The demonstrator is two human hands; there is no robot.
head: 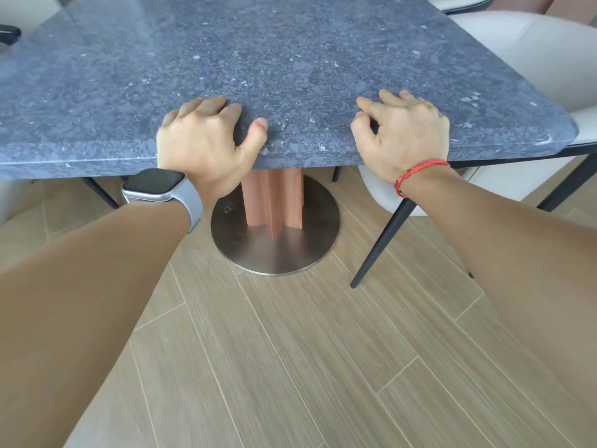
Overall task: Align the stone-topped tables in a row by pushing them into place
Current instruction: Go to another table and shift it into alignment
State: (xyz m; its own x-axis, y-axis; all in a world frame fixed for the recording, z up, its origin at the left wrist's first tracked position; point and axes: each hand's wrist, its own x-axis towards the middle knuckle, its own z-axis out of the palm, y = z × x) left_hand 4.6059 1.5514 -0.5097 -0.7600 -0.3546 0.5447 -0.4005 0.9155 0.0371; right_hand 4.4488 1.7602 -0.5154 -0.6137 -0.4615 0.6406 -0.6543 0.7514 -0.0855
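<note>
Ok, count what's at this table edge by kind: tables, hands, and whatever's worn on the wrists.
table: 1
hands: 2 (left hand, right hand)
watch: 1
bracelet: 1
total: 5

I record a floor (290, 367) of pale wood-grain planks, laid on a diagonal. At right stands a cream upholstered chair (533, 59). One black tapered chair leg (381, 240) comes down to the planks. A second cream seat with dark trim (465, 1) shows at the top right edge. At the far left edge sits a dark object (8, 33); I cannot identify it.
</note>
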